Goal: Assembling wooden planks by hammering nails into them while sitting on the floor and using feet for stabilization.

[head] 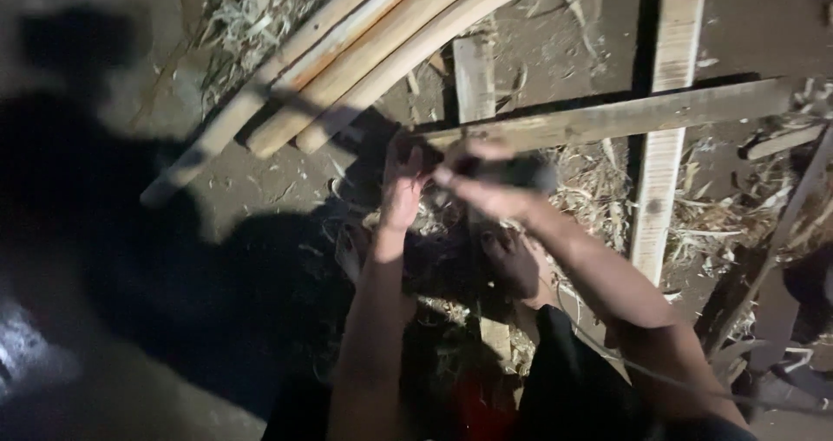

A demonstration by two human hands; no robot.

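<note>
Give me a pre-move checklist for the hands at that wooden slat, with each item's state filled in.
1. Left hand on the end of the long slat: ok, fingers rest there.
2. Right hand grip on the dark tool: ok, closed around it, though blurred.
3. Tool's working end visible: cannot tell, motion blur hides it.
4. Slat supported: ok, it lies across two upright boards.
5. Bare foot away from the tool: not ok, directly beneath the hands.
6. Peeled poles away from the hands: ok, lying up-left.

Left hand [401, 189] fingers spread, right hand [490, 185] clenched, blurred
</note>
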